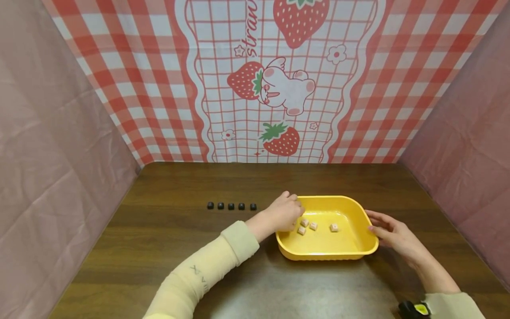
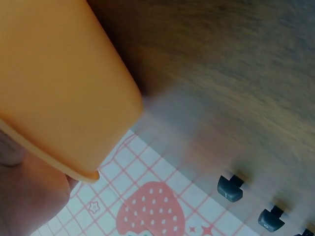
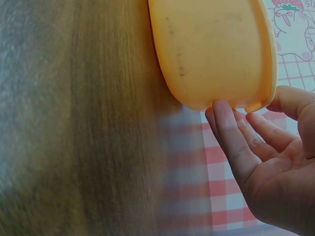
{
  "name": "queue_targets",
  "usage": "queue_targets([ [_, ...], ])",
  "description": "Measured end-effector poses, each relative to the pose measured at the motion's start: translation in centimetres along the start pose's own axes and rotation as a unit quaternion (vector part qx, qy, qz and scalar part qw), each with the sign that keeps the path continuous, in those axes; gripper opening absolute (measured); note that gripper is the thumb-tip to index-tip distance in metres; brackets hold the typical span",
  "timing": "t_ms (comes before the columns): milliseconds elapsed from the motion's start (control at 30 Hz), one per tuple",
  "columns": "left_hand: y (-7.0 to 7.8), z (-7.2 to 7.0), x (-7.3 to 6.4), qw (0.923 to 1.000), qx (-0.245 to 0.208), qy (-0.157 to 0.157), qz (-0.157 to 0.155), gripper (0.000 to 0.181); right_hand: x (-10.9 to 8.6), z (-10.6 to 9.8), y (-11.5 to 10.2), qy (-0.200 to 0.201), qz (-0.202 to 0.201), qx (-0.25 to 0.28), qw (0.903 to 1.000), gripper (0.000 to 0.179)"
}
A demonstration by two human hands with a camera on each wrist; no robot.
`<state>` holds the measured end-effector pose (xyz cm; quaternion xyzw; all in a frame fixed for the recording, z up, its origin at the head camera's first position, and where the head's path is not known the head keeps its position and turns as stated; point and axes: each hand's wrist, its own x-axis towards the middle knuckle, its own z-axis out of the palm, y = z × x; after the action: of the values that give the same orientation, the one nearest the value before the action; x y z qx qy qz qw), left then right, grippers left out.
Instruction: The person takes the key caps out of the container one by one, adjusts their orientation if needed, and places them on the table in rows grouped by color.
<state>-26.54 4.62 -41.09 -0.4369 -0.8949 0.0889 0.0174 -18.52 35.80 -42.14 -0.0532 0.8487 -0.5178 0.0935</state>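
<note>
A yellow plastic basin (image 1: 326,256) stands on the table, with several small beige keycaps (image 1: 313,226) inside it. My left hand (image 1: 283,212) reaches over its left rim with the fingers bent down inside. Those fingertips are hidden, so I cannot tell whether they hold a keycap. In the left wrist view this hand (image 2: 34,189) shows just beyond the basin's rim. At the right end of the basin, my right hand (image 1: 392,235) has its thumb at the rim. In the right wrist view, the fingers (image 3: 226,118) lie against the outer wall, opposite the thumb.
Several black keycaps (image 1: 231,206) lie in a spaced row left of the basin on the brown wooden table (image 1: 159,239). A strawberry-print checked cloth (image 1: 271,88) hangs behind the table's far edge. Pink cloths (image 1: 458,110) hang at both sides.
</note>
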Motion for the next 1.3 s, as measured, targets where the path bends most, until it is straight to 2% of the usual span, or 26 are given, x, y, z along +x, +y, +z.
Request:
queue_targets([
  [200,0.4,0.5,0.5,0.9997,0.019,-0.011,-0.003,0.013,0.0,0.0,0.1,0.002,0.008,-0.002,1.0,0.062],
  [400,0.6,0.6,0.6,0.9995,0.027,-0.013,-0.005,0.011,-0.1,0.0,0.1,0.005,0.007,-0.001,1.0,0.063],
  [633,0.5,0.2,0.3,0.9998,0.017,-0.005,-0.009,0.024,-0.1,0.1,0.0,0.007,0.005,-0.001,1.0,0.062],
  [733,0.4,0.0,0.1,0.9999,0.007,0.002,-0.011,0.027,-0.1,0.1,0.0,0.006,0.004,-0.002,1.0,0.062],
  [933,0.0,-0.2,-0.4,0.9992,-0.001,0.039,-0.002,0.015,-0.1,0.1,0.0,0.005,0.011,-0.002,0.9999,0.063],
  [1100,-0.4,-0.6,-1.0,0.9978,-0.016,0.064,-0.001,0.013,-0.1,0.1,0.0,0.004,0.013,-0.002,0.9999,0.063],
  [1300,-0.8,-1.6,-1.8,0.9974,-0.015,0.069,-0.01,0.019,0.0,0.1,-0.2,0.004,0.014,-0.004,0.9999,0.063],
])
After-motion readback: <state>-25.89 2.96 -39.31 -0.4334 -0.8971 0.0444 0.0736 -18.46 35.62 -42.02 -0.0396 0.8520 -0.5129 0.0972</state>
